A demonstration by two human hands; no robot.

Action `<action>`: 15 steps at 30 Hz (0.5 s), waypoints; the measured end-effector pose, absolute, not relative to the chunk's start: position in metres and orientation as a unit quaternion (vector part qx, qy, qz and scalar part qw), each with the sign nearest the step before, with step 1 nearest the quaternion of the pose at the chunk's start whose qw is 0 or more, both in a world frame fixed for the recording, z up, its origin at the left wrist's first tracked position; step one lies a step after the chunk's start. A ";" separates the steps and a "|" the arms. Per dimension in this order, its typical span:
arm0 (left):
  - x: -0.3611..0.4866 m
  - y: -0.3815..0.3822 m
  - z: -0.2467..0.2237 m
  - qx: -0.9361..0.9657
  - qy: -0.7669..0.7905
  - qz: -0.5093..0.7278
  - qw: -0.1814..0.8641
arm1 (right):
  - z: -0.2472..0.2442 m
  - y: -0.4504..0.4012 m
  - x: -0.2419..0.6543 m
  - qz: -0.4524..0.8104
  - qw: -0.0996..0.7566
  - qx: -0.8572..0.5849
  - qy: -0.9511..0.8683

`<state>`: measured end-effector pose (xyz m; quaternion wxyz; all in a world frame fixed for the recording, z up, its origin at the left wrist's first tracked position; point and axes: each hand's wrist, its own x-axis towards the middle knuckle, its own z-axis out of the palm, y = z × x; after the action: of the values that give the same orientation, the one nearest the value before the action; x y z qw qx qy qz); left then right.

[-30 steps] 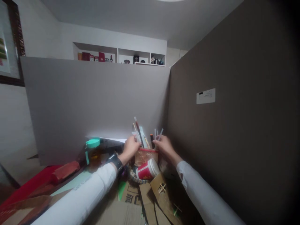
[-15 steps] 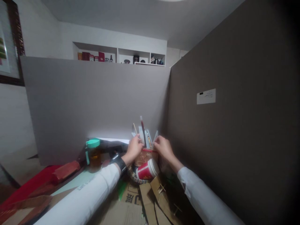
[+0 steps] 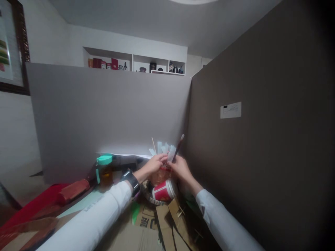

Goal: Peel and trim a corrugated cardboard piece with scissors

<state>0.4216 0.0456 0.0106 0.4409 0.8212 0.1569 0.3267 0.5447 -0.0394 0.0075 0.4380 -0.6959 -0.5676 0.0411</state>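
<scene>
A reddish-brown, clear-wrapped container [image 3: 157, 177] with a red rim stands in the corner, holding several pale blue strips [image 3: 164, 148] and a thin wooden stick [image 3: 154, 144]. My left hand [image 3: 154, 164], with a black wristband, reaches over the rim with its fingers bent together among the strips; what they pinch is hidden. Opposite it, my right hand [image 3: 181, 168] is closed around the lower end of a slim dark brown stick [image 3: 179, 147] with a whitish tip, tilted right. A pale strip rises beside its thumb. A red and white paper cup [image 3: 162, 191] lies tilted in front.
The cup rests in a round woven basket [image 3: 155, 199]. Cardboard pieces [image 3: 167, 223] lie nearest me. A jar with a turquoise lid [image 3: 105, 170] and a red packet [image 3: 74, 191] are to the left. Grey panels [image 3: 110, 111] rise behind and on the right.
The dark stick, upright in the container before, now leans right at my right hand. My left hand has moved right, close to my right hand. The pale strips have shifted.
</scene>
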 end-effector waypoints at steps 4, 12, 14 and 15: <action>0.413 0.057 0.007 0.825 0.178 0.342 0.413 | 0.010 -0.033 0.556 0.067 0.421 -0.715 -0.554; 0.410 0.059 0.009 0.853 0.237 0.340 0.316 | 0.006 -0.028 0.559 0.096 0.435 -0.697 -0.562; 0.411 0.052 0.010 0.864 0.249 0.333 0.284 | 0.003 -0.026 0.561 0.096 0.441 -0.699 -0.555; 0.411 0.050 0.010 0.869 0.256 0.329 0.267 | 0.001 -0.026 0.563 0.094 0.443 -0.702 -0.549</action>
<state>0.4110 0.0495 0.0097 0.2666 0.8690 0.2559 0.3292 0.5627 -0.0255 0.0011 0.4431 -0.7025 -0.5489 0.0941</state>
